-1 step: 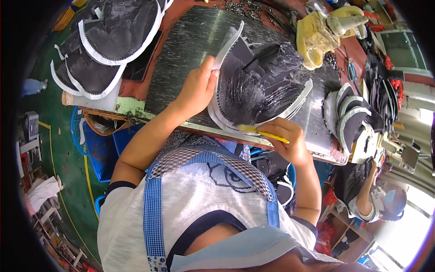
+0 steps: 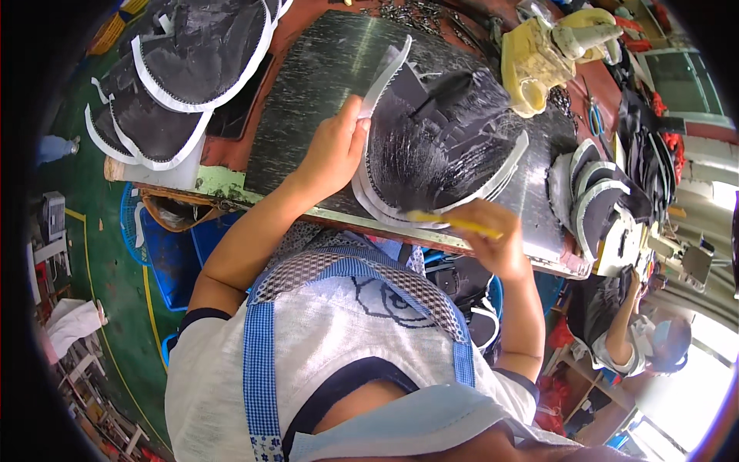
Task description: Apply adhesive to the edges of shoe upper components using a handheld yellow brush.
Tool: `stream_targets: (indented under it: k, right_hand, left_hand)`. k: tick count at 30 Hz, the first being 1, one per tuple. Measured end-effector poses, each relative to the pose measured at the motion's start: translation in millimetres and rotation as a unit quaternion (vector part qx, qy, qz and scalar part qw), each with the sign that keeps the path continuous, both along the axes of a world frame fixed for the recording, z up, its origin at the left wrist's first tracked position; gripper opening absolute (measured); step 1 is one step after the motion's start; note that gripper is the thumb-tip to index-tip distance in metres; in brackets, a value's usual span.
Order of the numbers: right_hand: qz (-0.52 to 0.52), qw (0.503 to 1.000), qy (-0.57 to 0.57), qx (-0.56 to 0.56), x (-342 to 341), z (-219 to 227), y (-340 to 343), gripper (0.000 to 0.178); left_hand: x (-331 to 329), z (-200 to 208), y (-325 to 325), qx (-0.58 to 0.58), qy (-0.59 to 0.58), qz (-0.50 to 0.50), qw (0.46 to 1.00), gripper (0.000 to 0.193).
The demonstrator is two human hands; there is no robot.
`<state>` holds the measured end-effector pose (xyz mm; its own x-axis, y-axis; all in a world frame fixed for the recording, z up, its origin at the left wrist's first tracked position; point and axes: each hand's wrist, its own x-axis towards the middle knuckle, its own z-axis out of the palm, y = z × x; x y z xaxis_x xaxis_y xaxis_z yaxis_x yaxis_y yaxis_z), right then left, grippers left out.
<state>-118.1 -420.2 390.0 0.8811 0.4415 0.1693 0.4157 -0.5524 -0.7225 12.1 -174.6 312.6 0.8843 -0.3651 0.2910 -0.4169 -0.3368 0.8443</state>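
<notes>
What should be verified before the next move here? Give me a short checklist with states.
1. Brush gripped in the right hand: ok.
2. Left hand on the left rim of the black piece: ok.
3. Bristles at the piece's near rim: ok.
4. Bristles actually touching the rim: cannot tell.
5. Amount of anything on the bristles: cannot tell.
6. Scissors apart from both hands: ok, off to the right.
</notes>
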Motion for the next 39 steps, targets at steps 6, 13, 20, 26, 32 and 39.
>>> stream_targets:
  k: [6,13,20,26,32,39]
  right_hand:
    - [-0.246,0.948,-0.197,-0.048,-13,-44,-2,0.012]
    - [-0.422,0.899,-0.11,0.021,7,-38,-16,0.017]
    - [-0.364,0.925,-0.104,-0.045,22,-31,-46,0.015]
    - [-0.416,0.805,-0.125,0.404,10,11,-110,0.015]
    - [-0.502,0.811,-0.105,0.28,55,-1,-146,0.025]
    - [-0.462,0.876,-0.136,0.011,140,-13,-162,0.028]
  left_hand:
    - [8,4,-3,0.007,-0.009,-0.004,1.0,0.008]
    - [8,9,5,0.024,-0.014,-0.003,1.0,0.01]
    - [18,16,2,0.064,0.008,-0.019,0.998,0.012]
    - [129,18,22,-0.237,0.172,-0.087,0.952,0.035]
    - [328,77,97,-0.135,0.058,0.143,0.979,0.011]
    - [385,80,134,-0.096,0.039,0.378,0.92,0.06]
